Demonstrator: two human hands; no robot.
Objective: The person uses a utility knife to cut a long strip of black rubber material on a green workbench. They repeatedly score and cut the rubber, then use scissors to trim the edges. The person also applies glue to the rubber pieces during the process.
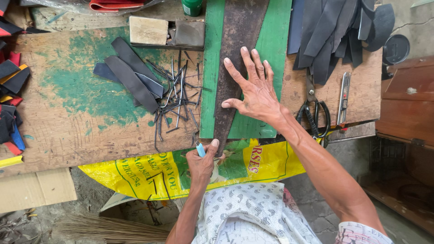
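Right hand (pixel 255 92): spread flat, fingers splayed, pressing a dark leather strip (pixel 237 54) onto a green cutting mat (pixel 275 45).
Left hand (pixel 202 162): pinching a small blue blade (pixel 200 149) at the strip's near end.
Risk: the blade may slip towards the pressing fingers, or the strip may shift.
Nearby: loose dark trimmings (pixel 176 97), scissors (pixel 313 110).

Right hand (pixel 255 92): flat, palm down, fingers spread, pressing on the dark strip (pixel 235 58) I take as my mark; thumb out toward its left edge.
Right arm: stretched forward from the lower right, wrist straight.
Left hand (pixel 202 162): fisted at the strip's near end, thumb up.
Left arm: bent, forearm rising from below.
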